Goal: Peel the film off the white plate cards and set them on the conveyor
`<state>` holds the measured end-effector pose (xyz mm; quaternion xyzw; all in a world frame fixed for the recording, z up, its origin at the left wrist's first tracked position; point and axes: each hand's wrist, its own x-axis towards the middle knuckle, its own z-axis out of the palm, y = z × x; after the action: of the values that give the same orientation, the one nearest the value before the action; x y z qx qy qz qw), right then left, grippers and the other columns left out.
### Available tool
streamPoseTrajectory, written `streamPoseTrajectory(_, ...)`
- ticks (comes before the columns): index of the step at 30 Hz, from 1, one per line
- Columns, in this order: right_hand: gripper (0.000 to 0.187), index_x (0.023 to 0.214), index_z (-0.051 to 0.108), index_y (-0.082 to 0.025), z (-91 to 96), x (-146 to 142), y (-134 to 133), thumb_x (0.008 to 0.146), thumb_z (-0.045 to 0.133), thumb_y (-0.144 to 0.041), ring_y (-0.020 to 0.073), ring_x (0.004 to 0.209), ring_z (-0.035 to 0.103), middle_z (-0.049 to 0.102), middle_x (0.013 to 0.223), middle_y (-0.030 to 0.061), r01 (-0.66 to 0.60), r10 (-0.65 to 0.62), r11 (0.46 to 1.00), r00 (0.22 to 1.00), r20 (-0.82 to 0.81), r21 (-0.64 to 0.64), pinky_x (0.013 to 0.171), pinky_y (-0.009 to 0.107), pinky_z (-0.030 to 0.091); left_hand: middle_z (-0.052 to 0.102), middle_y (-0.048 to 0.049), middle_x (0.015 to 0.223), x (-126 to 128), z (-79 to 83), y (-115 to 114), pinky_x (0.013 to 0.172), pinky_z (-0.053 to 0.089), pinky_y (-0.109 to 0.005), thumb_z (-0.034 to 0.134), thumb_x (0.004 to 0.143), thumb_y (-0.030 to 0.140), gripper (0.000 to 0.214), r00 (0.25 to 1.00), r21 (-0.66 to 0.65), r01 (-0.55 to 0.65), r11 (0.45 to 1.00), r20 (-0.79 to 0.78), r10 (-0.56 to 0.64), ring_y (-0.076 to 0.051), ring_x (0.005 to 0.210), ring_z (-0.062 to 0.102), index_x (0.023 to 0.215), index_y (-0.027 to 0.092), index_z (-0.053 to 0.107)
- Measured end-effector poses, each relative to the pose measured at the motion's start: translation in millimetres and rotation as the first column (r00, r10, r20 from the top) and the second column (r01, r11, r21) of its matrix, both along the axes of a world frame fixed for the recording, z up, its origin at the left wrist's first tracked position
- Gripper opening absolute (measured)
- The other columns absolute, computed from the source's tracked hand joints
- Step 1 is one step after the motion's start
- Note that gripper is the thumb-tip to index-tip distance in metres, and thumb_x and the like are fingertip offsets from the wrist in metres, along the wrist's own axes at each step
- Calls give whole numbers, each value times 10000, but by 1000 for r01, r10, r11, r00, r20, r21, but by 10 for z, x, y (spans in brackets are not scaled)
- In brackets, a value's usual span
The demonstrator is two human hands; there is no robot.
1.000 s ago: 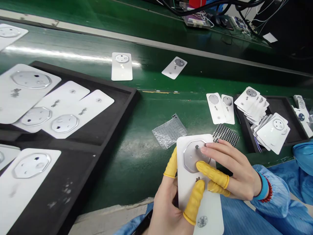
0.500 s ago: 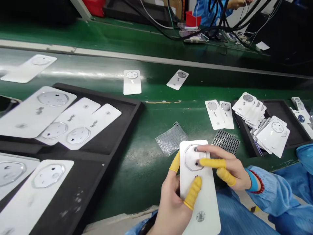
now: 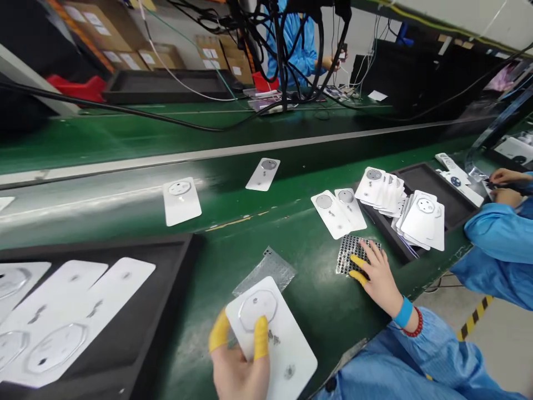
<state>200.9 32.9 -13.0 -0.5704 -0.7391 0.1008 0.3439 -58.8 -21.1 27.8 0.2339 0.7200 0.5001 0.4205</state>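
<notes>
Off the panel's face goes the right hand (image 3: pixel 377 272), now reaching across to the sheet of black dots (image 3: pixel 346 255), while the white phone back panel (image 3: pixel 287 344) has tipped over toward the left at its top. The left hand (image 3: pixel 244 361) keeps hold of it, thumb across the front and a finger at the edge, both in yellow cots, pinching it above the green bench (image 3: pixel 308 300). On the right hand the fingers are spread and laid over the sheet, thumb and forefinger apart; whether a dot clings to a fingertip, I can't tell.

As I judge it, this panel is partway through. One dark spot shows inside its octagonal ring, but the thumb covers some of that area, so I can't count what is in place. The panel itself hasn't been set down.

More panels lie in the black left tray (image 3: pixel 170 289), and a thick pile (image 3: pixel 420 219) sits in the right tray (image 3: pixel 433 186), with an overlapping pair (image 3: pixel 333 222) just beside it. To me the batch looks well short of finished, though which panels are done I can't say. A bubble-wrap bag (image 3: pixel 264 272) lies partly behind the held panel.
</notes>
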Motion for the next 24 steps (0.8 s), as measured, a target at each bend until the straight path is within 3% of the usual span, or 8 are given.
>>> streamPoseTrajectory(1, 245, 1140, 676, -185, -59, 100, -1, 908, 619, -237, 359, 1358, 436, 566, 1365, 185, 2, -2, 1000, 1000, 26, 17, 1040, 673, 397, 719, 11, 648, -37, -34, 46, 408, 470, -233, 710, 788, 457, 814, 999, 34, 45, 998, -20, -44, -167, 420, 603, 1464, 208, 331)
streamPoseTrajectory(3, 208, 1096, 685, -175, -89, 201, -11, 934, 556, -163, 300, 1275, 538, 607, 1312, 173, -71, 71, 997, 997, 4, 34, 1006, 566, 492, 715, 7, 657, -47, -95, 153, 385, 411, -233, 730, 751, 406, 686, 980, 68, 193, 979, -58, -189, -141, 381, 523, 1364, 193, 507)
streamPoseTrajectory(5, 242, 1124, 667, -177, 6, 190, -23, 936, 531, -106, 241, 1199, 597, 628, 1278, 156, -156, 159, 985, 986, -42, 67, 968, 464, 545, 707, -13, 639, 36, -147, 258, 402, 379, -236, 763, 672, 383, 414, 934, 49, 358, 932, -27, -357, -141, 423, 497, 1016, 155, 737)
streamPoseTrajectory(8, 293, 1155, 641, -170, 270, 87, -29, 911, 543, -41, 219, 1154, 607, 653, 1216, 150, -282, 295, 946, 954, -61, 159, 924, 432, 563, 674, -46, 579, 286, -199, 365, 459, 386, -248, 745, 665, 467, 335, 848, 78, 507, 858, 133, -513, -178, 522, 534, 658, 132, 749)
streamPoseTrajectory(11, 287, 1106, 651, -156, 471, -6, -13, 902, 518, -5, 236, 1166, 583, 649, 1216, 162, -432, 437, 880, 899, 21, 197, 937, 491, 535, 666, -46, 589, 522, -211, 397, 520, 427, -260, 690, 710, 582, 463, 798, 133, 534, 835, 245, -550, -172, 539, 540, 658, 125, 740)
streamPoseTrajectory(14, 194, 1090, 657, -152, 511, -84, 17, 925, 561, -114, 233, 1132, 591, 652, 1194, 159, -544, 547, 834, 837, -8, 88, 925, 478, 540, 687, -50, 634, 622, -203, 389, 589, 471, -283, 738, 676, 580, 460, 765, 164, 523, 837, 344, -545, -178, 574, 570, 726, 123, 748)
streamPoseTrajectory(18, 137, 1035, 669, -154, 415, -225, 39, 933, 583, -188, 174, 942, 651, 683, 1026, 109, -499, 484, 866, 849, -213, -22, 812, 345, 586, 677, -30, 611, 610, -205, 366, 563, 439, -249, 799, 657, 472, 353, 758, 162, 491, 856, 406, -511, -146, 548, 536, 699, 126, 745)
streamPoseTrajectory(24, 164, 997, 686, -157, 326, -379, 22, 938, 533, -152, 169, 883, 676, 687, 996, 98, -489, 464, 871, 853, -240, -55, 759, 309, 600, 619, -6, 519, 591, -196, 332, 520, 401, -234, 783, 654, 473, 354, 770, 142, 444, 885, 444, -458, -117, 478, 469, 618, 127, 720)
